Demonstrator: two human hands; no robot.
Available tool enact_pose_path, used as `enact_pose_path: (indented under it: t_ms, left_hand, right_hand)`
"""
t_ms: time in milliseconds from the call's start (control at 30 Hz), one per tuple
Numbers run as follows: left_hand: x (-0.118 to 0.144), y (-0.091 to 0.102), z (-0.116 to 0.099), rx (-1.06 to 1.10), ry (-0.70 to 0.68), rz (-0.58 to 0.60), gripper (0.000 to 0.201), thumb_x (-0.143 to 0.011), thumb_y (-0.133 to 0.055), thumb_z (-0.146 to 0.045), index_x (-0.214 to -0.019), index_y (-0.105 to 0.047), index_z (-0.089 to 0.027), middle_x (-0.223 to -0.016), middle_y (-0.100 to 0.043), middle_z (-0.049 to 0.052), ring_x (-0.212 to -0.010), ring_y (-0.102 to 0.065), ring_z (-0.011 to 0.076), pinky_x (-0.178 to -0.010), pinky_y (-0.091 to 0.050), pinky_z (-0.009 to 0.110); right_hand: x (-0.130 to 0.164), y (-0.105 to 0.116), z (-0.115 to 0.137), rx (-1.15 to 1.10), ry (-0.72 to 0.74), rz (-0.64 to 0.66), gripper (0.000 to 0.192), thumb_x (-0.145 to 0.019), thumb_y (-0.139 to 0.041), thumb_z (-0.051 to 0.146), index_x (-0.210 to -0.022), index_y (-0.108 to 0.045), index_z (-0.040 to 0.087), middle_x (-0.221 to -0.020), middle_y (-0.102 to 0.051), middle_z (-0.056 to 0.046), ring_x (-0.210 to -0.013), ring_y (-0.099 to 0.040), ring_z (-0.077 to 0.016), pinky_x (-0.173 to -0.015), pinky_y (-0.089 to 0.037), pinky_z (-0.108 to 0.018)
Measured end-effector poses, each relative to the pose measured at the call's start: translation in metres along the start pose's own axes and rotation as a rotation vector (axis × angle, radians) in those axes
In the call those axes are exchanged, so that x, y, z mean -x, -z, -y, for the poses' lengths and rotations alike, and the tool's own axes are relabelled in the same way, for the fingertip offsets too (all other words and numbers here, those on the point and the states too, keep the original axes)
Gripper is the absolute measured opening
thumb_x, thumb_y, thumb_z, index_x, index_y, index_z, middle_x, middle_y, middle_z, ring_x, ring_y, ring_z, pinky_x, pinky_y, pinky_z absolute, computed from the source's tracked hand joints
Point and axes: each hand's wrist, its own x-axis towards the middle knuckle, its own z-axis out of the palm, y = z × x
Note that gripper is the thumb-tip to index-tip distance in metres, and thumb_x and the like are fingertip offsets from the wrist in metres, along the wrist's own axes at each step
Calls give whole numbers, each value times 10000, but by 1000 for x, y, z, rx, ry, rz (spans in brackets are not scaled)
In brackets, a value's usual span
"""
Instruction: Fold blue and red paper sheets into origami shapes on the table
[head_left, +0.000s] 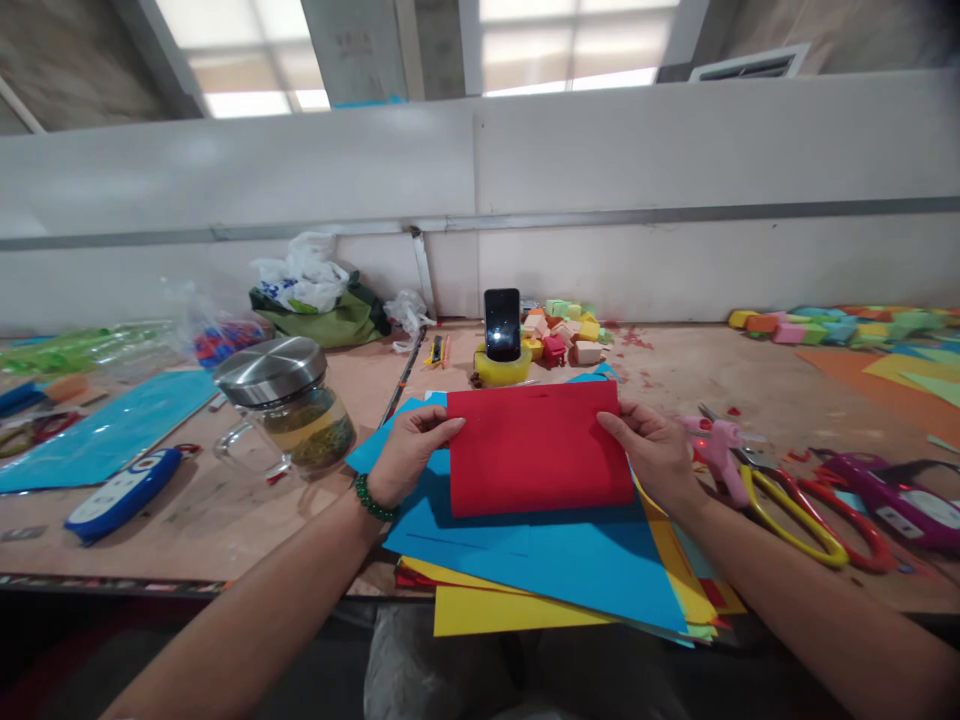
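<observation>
A red sheet of paper point(540, 450), bent over along its lower edge, is held up in front of me above a stack of coloured paper. My left hand point(411, 450) pinches its left edge, thumb on the near face. On the opposite edge, my right hand point(652, 450) grips the sheet the same way. Fingers behind the paper are partly hidden. Beneath lies a blue sheet point(540, 565), with a yellow sheet point(502, 612) sticking out toward me. A green bead bracelet point(373, 500) circles my left wrist.
Left stands a glass tea mug point(300, 420) near a blue-and-white device point(124, 495). Right lie a pink glue gun point(720, 450), scissors point(795, 510) and a purple device point(892, 495). A phone point(502, 325) leans on yellow tape point(495, 372) before small paper boxes point(555, 348).
</observation>
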Motion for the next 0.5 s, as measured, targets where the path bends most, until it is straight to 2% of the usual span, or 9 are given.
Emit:
enact_pose_path:
  t_ms: [500]
  left_hand:
    - [-3,2,3,37,3,-49,351,-490,-895,-369,-644,-662,-158,-650,-679,-5,-605,-590,118,-594,-457,230]
  right_hand:
    - [1,-2,2,-54,22,-5,439,-574,-815,581,-792,-693,219,-677,-718,0,-574,-639,-149,-502,-514,-256]
